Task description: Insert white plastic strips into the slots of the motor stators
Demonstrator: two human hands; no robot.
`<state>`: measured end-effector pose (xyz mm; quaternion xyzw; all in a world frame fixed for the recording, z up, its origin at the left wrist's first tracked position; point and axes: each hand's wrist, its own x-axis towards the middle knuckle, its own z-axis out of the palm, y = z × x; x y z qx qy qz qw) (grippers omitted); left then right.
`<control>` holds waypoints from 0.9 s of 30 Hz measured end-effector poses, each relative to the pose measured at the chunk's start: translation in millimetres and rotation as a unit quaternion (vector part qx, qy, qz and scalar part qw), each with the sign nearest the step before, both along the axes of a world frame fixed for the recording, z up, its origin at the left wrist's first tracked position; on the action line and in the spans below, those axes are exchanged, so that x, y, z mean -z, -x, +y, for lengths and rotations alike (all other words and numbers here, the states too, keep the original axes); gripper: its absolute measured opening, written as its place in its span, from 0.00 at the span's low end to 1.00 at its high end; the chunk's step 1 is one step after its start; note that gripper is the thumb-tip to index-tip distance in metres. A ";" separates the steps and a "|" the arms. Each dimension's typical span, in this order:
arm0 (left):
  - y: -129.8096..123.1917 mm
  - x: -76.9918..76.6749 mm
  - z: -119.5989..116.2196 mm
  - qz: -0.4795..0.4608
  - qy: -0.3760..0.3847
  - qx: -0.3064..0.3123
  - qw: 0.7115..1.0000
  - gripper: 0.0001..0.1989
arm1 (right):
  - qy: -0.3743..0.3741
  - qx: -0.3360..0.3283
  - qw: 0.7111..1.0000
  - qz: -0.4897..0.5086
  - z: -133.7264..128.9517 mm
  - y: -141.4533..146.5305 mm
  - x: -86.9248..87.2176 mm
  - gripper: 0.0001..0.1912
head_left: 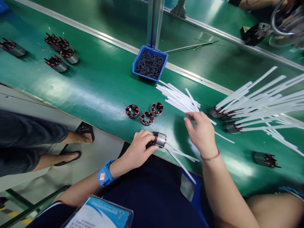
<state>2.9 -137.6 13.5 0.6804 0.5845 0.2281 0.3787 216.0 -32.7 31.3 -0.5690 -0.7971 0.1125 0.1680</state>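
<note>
My left hand [140,147], with a blue band at the wrist, grips a metal motor stator [161,139] lying on its side at the table's front edge. White strips [181,166] stick out from the stator's right end. My right hand [199,131] is raised beside a loose pile of white strips [178,96]; its thumb and fingers are curved apart, with nothing seen between them. Just beyond my left hand, three stators with copper windings [147,118] stand on the green table [95,82].
A blue bin [150,63] of small black pieces sits by a metal post [155,23]. Several stators [56,64] are at the left. Stators with long white strips [234,126] and a bare one [264,159] lie right. Another person's legs [30,142] are at left.
</note>
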 end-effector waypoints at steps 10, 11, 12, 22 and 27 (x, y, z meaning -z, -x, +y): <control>3.3 -0.9 -1.9 -0.009 0.005 0.011 1.000 0.02 | 0.031 -0.069 0.985 -0.157 44.5 15.3 9.7 0.07; 4.1 -1.6 -1.5 -0.015 0.012 0.011 1.000 0.02 | 0.047 -0.080 0.988 -0.125 37.5 12.1 5.6 0.05; 4.9 -2.5 -1.0 -0.020 0.019 0.010 1.000 0.03 | 0.076 -0.088 0.990 -0.082 28.5 7.7 1.7 0.04; 6.9 -2.0 -1.8 0.010 0.037 0.009 0.999 0.06 | 0.287 -0.074 0.942 0.158 -76.1 -36.9 -2.8 0.14; 6.7 1.4 -2.5 0.027 0.014 0.007 1.000 0.09 | 0.293 -0.035 0.941 0.164 -79.3 -21.5 -2.3 0.13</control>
